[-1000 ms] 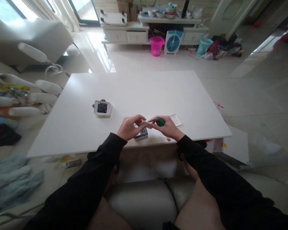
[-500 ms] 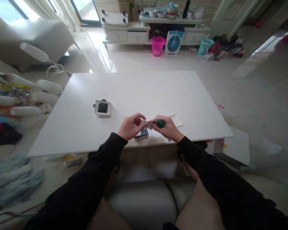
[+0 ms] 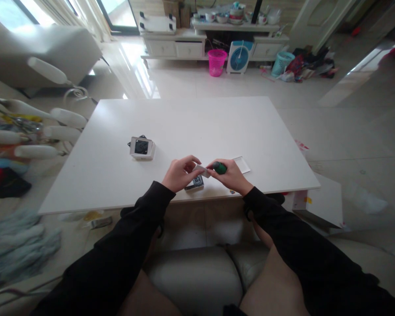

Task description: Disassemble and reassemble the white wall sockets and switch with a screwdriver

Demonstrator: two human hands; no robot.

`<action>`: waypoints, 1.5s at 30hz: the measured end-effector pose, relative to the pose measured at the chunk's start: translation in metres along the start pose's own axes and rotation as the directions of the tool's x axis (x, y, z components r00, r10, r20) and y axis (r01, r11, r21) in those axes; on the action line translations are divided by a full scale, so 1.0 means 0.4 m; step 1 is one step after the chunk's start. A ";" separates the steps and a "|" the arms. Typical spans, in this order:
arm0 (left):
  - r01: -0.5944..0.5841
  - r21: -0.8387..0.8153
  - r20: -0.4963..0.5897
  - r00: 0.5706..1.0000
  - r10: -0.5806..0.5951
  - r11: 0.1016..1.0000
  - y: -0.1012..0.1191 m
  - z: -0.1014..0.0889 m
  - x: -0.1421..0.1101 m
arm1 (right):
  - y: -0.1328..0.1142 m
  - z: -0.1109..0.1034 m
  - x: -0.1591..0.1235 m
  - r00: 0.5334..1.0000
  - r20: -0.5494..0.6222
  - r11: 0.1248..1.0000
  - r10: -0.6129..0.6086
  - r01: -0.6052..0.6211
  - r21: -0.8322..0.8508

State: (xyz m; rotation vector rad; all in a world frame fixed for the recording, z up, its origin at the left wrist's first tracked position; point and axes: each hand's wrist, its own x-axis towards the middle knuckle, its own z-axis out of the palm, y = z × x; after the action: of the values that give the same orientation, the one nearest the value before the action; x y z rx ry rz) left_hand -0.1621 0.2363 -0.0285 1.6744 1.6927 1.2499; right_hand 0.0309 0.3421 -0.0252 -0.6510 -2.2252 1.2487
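Observation:
My left hand (image 3: 181, 173) pinches a small white flat piece (image 3: 202, 170) between thumb and fingers, over the table's near edge. Meeting it from the right, my right hand (image 3: 228, 173) is closed round a green-and-black handle (image 3: 220, 167), which looks like a screwdriver; its tip is hidden. Fingers of the right hand also reach the white piece's right end. Below the left hand lies a small box with a dark patterned top (image 3: 195, 183), partly covered by the fingers. Just beyond the right hand rests a shallow white tray-like lid (image 3: 242, 164).
On the left of the white table (image 3: 197, 127) stands a white box with a black square top (image 3: 142, 147). A tiny colourful item (image 3: 232, 192) lies by the near edge. Across the floor are a pink basket (image 3: 217, 62) and a blue fan (image 3: 239, 58).

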 end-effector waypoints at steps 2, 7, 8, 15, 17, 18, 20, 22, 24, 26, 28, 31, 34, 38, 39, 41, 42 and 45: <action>0.006 0.015 0.001 1.000 -0.006 1.000 -0.001 0.000 0.001 | 0.001 0.001 0.001 1.000 -0.006 1.000 0.003 -0.003 -0.022; 0.107 0.064 0.008 0.994 -0.108 0.992 -0.030 -0.007 0.009 | 0.022 -0.002 0.006 0.994 -0.098 0.983 0.046 -0.063 -0.175; 0.137 0.095 0.012 0.990 -0.138 0.986 -0.040 -0.010 0.009 | 0.029 -0.003 0.007 0.992 -0.115 0.969 0.058 -0.083 -0.231; 0.188 0.564 0.215 0.907 -0.363 0.804 -0.081 -0.020 -0.013 | 0.063 -0.006 -0.001 0.982 0.004 0.726 0.187 -0.135 -0.674; 0.165 0.634 0.271 0.868 -0.417 0.755 -0.073 -0.016 -0.022 | 0.068 0.003 -0.006 0.969 0.055 0.672 0.242 -0.126 -0.730; 0.158 0.656 0.286 0.853 -0.437 0.738 -0.068 -0.013 -0.026 | 0.072 0.008 -0.008 0.961 0.077 0.653 0.267 -0.122 -0.747; 0.145 0.681 0.301 0.838 -0.455 0.718 -0.060 -0.007 -0.030 | 0.082 0.018 -0.012 0.944 0.107 0.625 0.311 -0.118 -0.771; 0.129 0.691 0.310 0.836 -0.453 0.711 -0.057 -0.001 -0.033 | 0.095 0.027 -0.016 0.931 0.125 0.609 0.343 -0.120 -0.784; 0.112 0.702 0.311 0.840 -0.444 0.703 -0.057 0.004 -0.034 | 0.110 0.035 -0.023 0.923 0.137 0.608 0.360 -0.121 -0.785; 0.098 0.714 0.308 0.846 -0.436 0.693 -0.059 0.008 -0.036 | 0.124 0.041 -0.031 0.920 0.151 0.621 0.361 -0.117 -0.775; 0.085 0.724 0.305 0.851 -0.428 0.684 -0.061 0.012 -0.038 | 0.135 0.048 -0.037 0.917 0.165 0.636 0.364 -0.116 -0.763; 0.070 0.729 0.306 0.856 -0.416 0.681 -0.063 0.015 -0.040 | 0.140 0.053 -0.037 0.914 0.147 0.675 0.378 -0.164 -0.719; 0.072 0.731 0.299 0.860 -0.413 0.678 -0.064 0.016 -0.039 | 0.128 0.046 -0.020 0.943 0.016 0.801 0.332 -0.273 -0.533; 0.060 0.726 0.307 0.863 -0.401 0.685 -0.068 0.019 -0.037 | 0.092 0.014 0.011 0.944 -0.204 0.961 0.260 -0.274 -0.042; 0.052 0.722 0.314 0.864 -0.394 0.690 -0.068 0.021 -0.037 | 0.082 0.004 0.017 0.936 -0.230 0.963 0.268 -0.257 0.077; 0.043 0.713 0.325 0.864 -0.384 0.700 -0.068 0.025 -0.037 | 0.065 -0.015 0.026 0.920 -0.275 0.946 0.278 -0.213 0.242; 0.042 0.709 0.328 0.864 -0.382 0.704 -0.067 0.028 -0.037 | 0.059 -0.023 0.029 0.911 -0.304 0.939 0.280 -0.194 0.286; 0.039 0.696 0.336 0.865 -0.373 0.717 -0.061 0.039 -0.038 | 0.050 -0.036 0.031 0.866 -0.396 0.922 0.305 -0.165 0.350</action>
State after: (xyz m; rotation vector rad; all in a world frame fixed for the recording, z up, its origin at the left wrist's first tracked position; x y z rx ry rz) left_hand -0.1597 0.2300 -0.0604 1.8647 2.0627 0.0539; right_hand 0.0340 0.3682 -0.0336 -0.9960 -1.5701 1.3622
